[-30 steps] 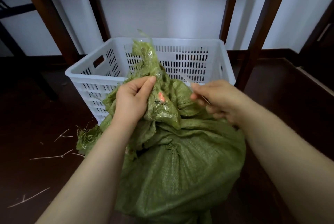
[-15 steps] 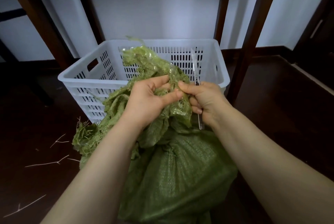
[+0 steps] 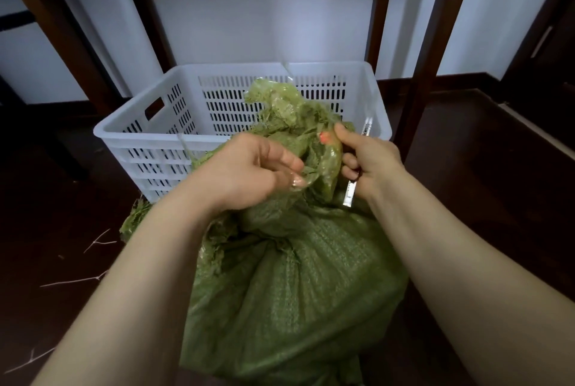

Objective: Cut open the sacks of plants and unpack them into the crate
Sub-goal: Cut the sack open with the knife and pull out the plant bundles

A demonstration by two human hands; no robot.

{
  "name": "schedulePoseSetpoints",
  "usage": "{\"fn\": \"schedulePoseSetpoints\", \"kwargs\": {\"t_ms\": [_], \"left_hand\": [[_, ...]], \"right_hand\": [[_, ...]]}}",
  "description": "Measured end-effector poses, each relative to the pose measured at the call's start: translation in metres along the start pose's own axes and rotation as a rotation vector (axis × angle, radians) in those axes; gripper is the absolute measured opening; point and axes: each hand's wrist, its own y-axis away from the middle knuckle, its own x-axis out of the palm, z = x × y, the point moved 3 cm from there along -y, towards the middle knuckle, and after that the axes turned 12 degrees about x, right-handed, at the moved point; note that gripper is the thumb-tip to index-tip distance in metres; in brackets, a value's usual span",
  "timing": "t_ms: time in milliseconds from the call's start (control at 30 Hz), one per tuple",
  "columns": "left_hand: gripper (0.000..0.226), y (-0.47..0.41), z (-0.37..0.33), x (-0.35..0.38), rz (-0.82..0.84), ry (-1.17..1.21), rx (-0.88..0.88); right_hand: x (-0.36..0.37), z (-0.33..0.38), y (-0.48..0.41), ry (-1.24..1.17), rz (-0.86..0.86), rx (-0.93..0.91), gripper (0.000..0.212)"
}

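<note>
Left hand (image 3: 249, 170) has its fingers curled into the bunched neck of the green woven sack (image 3: 295, 292), which sticks up right at its 3 o'clock. Right hand (image 3: 370, 161) is wrapped round a slim metal knife (image 3: 349, 195), thumb pressed on that same neck. Sack's fat, crinkly and cinched, contents hidden. White slotted crate (image 3: 149, 136) sits at 12 o'clock, with the sack top leaning over its near rim.

Reading as indoor storeroom/back rm, prob. domestic: dark wood floor (image 3: 497, 198) spreading lower left & right, white walls (image 3: 264, 12) w/ dark baseboard (image 3: 460, 80) running mid-right, dark timber posts (image 3: 440, 27) standing upper right, dry twigs (image 3: 74, 280) lying lower left, white slotted crate (image 3: 130, 132) sitting centre.
</note>
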Motion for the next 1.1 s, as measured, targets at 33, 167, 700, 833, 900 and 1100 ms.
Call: {"fn": "schedulePoseSetpoints", "kwargs": {"t_ms": [33, 167, 700, 833, 900, 1100], "left_hand": [[0.019, 0.002, -0.005, -0.003, 0.015, -0.157, -0.038], [0.078, 0.008, -0.035, -0.006, 0.024, -0.917, -0.036], [0.028, -0.011, 0.005, 0.0, -0.406, 0.186, 0.159], [0.056, -0.008, 0.006, 0.005, -0.334, 0.318, 0.125], [0.061, -0.008, 0.003, 0.006, -0.315, 0.32, 0.118], [0.044, -0.007, 0.002, 0.002, -0.369, 0.26, 0.116]], "right_hand": [[0.003, 0.001, 0.004, 0.065, 0.034, -0.014, 0.022], [0.019, 0.002, 0.017, 0.225, 0.13, -0.064, 0.03], [0.022, 0.011, 0.047, 0.49, 0.225, 0.011, 0.036], [0.022, 0.008, 0.042, 0.517, 0.097, -0.079, 0.026], [0.022, 0.006, 0.04, 0.544, 0.055, -0.098, 0.023], [0.02, 0.004, 0.043, 0.494, 0.225, 0.103, 0.041]]}}
